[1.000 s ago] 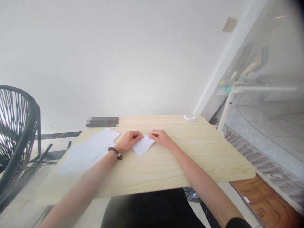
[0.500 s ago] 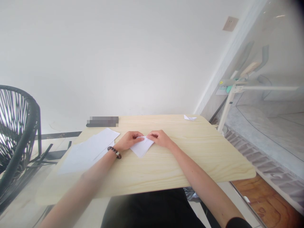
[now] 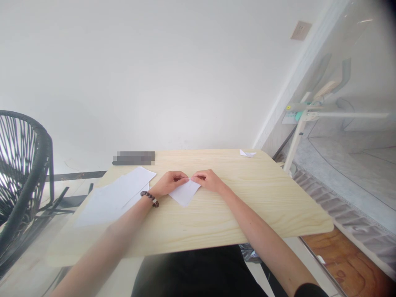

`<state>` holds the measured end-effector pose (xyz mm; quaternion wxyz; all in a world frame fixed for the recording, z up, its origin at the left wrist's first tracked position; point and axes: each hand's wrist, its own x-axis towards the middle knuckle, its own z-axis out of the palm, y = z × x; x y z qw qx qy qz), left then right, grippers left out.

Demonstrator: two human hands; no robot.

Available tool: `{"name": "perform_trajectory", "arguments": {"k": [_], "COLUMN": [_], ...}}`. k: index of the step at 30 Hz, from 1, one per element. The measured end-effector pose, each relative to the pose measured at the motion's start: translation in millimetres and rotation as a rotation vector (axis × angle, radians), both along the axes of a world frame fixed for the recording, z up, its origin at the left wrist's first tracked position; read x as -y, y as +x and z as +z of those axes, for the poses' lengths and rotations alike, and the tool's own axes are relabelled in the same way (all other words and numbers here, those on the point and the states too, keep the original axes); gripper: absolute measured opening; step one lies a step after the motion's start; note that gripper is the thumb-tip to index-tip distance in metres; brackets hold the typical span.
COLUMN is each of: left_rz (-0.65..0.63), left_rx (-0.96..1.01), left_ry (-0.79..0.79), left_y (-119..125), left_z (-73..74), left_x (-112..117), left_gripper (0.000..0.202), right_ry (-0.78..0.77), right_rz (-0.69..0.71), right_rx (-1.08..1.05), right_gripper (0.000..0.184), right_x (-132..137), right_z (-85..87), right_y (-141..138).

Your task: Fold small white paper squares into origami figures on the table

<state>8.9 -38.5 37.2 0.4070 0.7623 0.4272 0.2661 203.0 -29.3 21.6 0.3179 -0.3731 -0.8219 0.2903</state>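
Between my hands, over the middle of the table, is a small folded piece of white paper (image 3: 185, 194), one corner pointing toward me. My left hand (image 3: 173, 182) pinches its far edge between thumb and fingers; a dark bead bracelet (image 3: 149, 198) circles that wrist. From the other side my right hand (image 3: 206, 180) pinches the same far edge, the two thumb tips almost meeting. Fingers cover the paper's upper part, so its folds there are hidden.
White paper sheets (image 3: 114, 198) lie on the left of the wooden table (image 3: 262, 198). A pixelated dark object (image 3: 133, 159) sits at the back left edge, a small folded paper (image 3: 247, 153) at the back right. A woven chair (image 3: 40, 156) stands left, a white-framed machine (image 3: 295, 144) right.
Both thumb tips have come closer together at the paper's far edge. The paper's near corner has shifted slightly to the right and toward me.
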Motion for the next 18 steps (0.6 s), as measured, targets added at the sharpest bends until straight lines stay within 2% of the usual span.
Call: {"name": "perform_trajectory", "arguments": {"k": [18], "left_rz": [-0.035], "left_rx": [-0.025], "left_ry": [0.071], "left_y": [0.0], "left_z": [1.1], "left_x": [0.5], "left_gripper": [0.031], "right_ry": [-0.038], "right_rz": [-0.003], "right_rx": [-0.018], "right_gripper": [0.021], "right_x": [0.4], "right_z": [-1.3], "right_y": [-1.5]}}
